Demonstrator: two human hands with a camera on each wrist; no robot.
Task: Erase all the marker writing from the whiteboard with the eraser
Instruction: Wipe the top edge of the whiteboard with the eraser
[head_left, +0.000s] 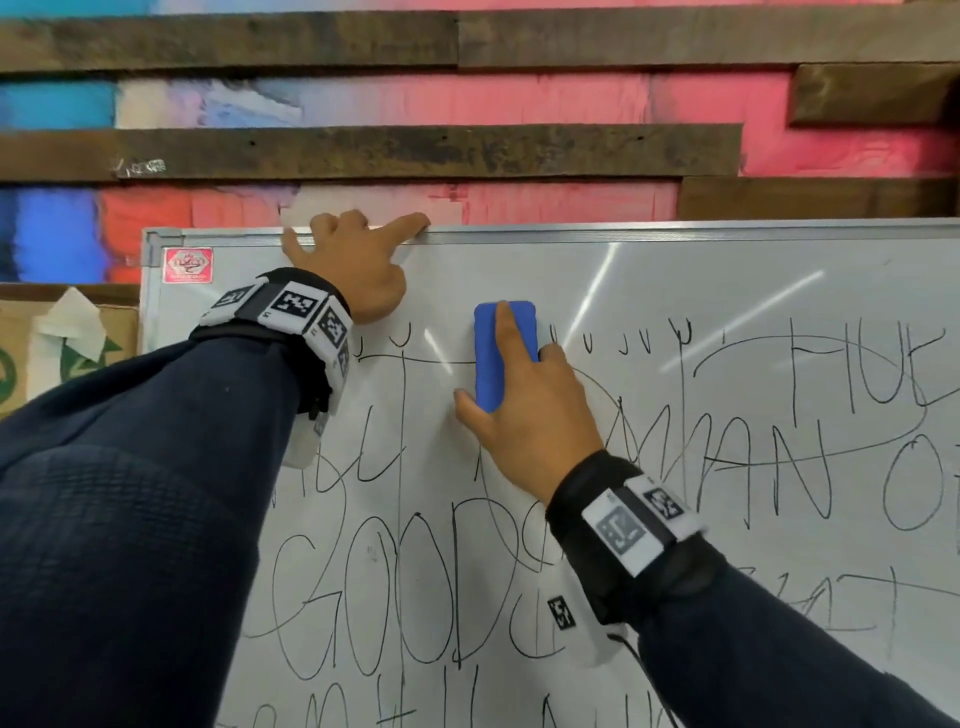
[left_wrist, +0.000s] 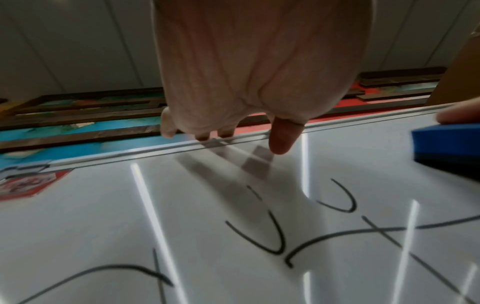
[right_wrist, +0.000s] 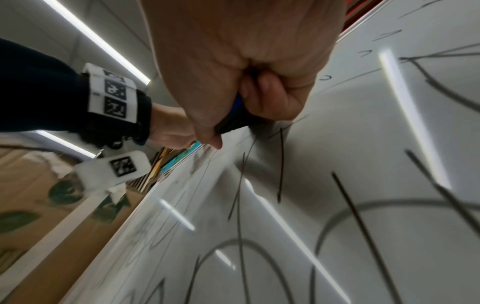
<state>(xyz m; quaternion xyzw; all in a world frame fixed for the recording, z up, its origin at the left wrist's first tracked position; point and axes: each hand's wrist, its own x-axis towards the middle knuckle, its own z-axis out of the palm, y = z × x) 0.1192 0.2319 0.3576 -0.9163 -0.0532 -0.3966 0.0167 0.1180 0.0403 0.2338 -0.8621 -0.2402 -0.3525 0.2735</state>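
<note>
A large whiteboard (head_left: 649, 291) with a silver frame fills the lower head view, covered in black marker writing (head_left: 374, 587) below a wiped upper strip. My right hand (head_left: 524, 410) grips a blue eraser (head_left: 496, 358) and presses it flat on the board near the top of the writing. In the left wrist view the eraser (left_wrist: 449, 142) shows at the right edge, and the right wrist view shows only a sliver of the eraser (right_wrist: 235, 111) under my fingers. My left hand (head_left: 353, 260) holds the board's top edge, fingers curled over the frame (left_wrist: 130, 156).
A wall of dark wooden planks (head_left: 363, 150) and pink and blue paint rises behind the board. A cardboard box (head_left: 57, 343) with green print stands left of the board. A red sticker (head_left: 187, 265) marks the board's top left corner.
</note>
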